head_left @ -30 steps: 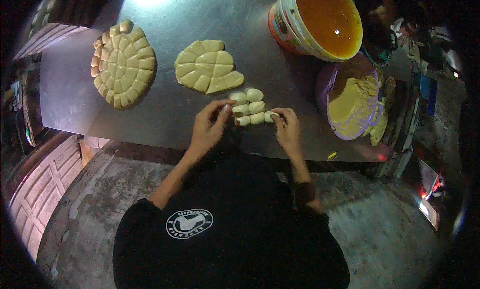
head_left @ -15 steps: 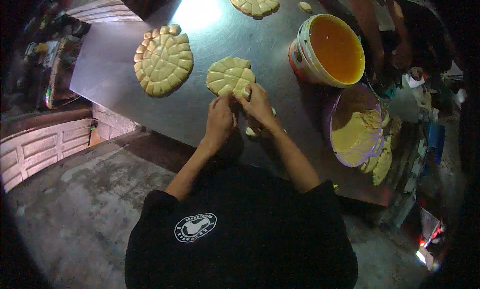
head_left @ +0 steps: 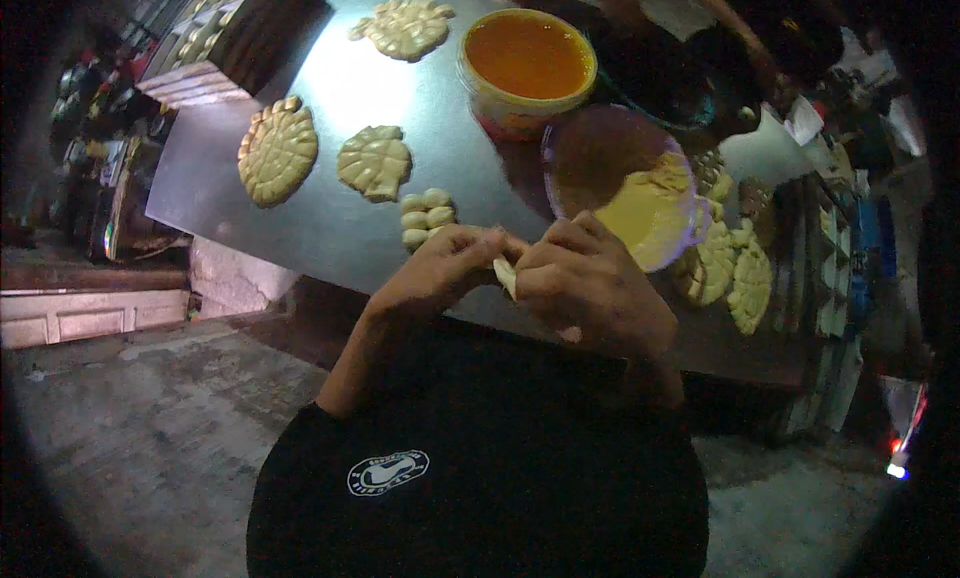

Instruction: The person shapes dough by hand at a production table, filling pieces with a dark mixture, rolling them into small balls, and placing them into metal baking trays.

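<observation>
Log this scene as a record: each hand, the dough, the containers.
Right hand: grips a pale dough piece
Left hand: fingers close by that piece
Small dough pieces: grouped on the metal table
Bucket: orange contents
Scored dough slabs: three, left of the bucket
Purple tub: yellow mixture inside

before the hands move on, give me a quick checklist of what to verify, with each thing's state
1. Pale dough piece gripped: ok, in the right hand.
2. Left hand touching that piece: cannot tell, fingertips are close by its upper end.
3. Small dough balls clear of the left hand: cannot tell, they nearly meet in view.
4. Nearest scored dough slab clear of both hands: ok.
5. Bucket of orange liquid upright: ok.
</observation>
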Demonstrator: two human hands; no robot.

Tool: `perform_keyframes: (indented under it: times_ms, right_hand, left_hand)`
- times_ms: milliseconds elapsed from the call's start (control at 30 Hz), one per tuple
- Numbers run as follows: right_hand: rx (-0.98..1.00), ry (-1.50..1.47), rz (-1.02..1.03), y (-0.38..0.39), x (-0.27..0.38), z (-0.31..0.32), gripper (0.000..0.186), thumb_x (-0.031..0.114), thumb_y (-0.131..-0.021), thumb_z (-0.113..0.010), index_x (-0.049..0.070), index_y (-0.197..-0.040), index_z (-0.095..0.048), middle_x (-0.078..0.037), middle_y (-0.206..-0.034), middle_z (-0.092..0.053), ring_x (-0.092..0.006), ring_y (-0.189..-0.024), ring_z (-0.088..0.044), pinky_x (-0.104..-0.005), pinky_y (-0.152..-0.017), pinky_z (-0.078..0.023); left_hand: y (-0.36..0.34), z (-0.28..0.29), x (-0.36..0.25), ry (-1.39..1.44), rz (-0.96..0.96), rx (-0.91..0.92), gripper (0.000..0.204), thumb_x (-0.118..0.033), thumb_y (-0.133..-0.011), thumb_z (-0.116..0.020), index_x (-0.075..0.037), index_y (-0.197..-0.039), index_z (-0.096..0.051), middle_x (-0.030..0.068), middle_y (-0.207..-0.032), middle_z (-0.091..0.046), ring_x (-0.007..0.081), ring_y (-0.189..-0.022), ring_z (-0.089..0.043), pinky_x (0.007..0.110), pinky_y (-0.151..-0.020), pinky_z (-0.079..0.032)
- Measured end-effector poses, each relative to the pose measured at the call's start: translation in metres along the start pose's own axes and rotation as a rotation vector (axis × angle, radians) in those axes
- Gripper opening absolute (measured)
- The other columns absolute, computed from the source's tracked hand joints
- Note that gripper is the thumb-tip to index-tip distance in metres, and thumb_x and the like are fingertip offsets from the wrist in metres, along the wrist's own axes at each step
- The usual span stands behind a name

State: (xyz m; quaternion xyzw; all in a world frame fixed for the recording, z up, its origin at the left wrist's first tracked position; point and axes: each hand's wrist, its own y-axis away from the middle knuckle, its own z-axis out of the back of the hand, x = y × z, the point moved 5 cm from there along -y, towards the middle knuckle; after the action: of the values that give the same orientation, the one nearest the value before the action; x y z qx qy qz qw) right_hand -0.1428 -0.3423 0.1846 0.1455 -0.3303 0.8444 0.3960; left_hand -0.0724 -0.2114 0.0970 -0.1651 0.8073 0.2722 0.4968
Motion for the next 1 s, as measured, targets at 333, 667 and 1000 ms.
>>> perform_keyframes:
  times_ms: [333,667,1000]
  right_hand:
    - [-0.779,-0.891,-0.519,0.118,-0.024,0.032,0.067,0.007,-0.079,-0.078,0.003,-0.135,-0.039,-0.009,-0.115,-0.057,-0.0167,-0.106,-0.057,-0.0291,-0.09,-0.049]
    - [-0.973,-1.166,-0.515,0.096,-0.036,0.027,0.056,0.014,-0.076,-0.081,-0.001,-0.123,-0.054,-0.01,-0.107,-0.063,-0.0144,-0.096,-0.062,-0.0279,-0.083,-0.052]
    - [-0.869,-1.207,-0.56,0.026,-0.1,0.028,0.059,0.008,-0.085,-0.07,0.004,-0.137,-0.041,-0.009,-0.111,-0.058,-0.0168,-0.107,-0.057,-0.0318,-0.095,-0.047]
  left_hand:
    - [-0.015,-0.123,-0.013,-0.095,-0.691,-0.219,0.023,0.007,-0.088,-0.06,0.001,-0.11,-0.056,0.0082,-0.114,-0.052,0.0165,-0.106,-0.056,0.031,-0.094,-0.048]
    - [-0.04,-0.127,-0.05,-0.66,-1.55,-0.143,0.071,-0.067,-0.087,-0.046,-0.001,-0.108,-0.061,0.0145,-0.101,-0.06,0.0231,-0.095,-0.061,0.035,-0.081,-0.053]
    - [-0.132,-0.065,0.003,0.196,-0.844,-0.168,0.089,-0.058,-0.074,-0.076,-0.002,-0.133,-0.041,0.0115,-0.112,-0.058,0.0213,-0.098,-0.061,0.035,-0.085,-0.052]
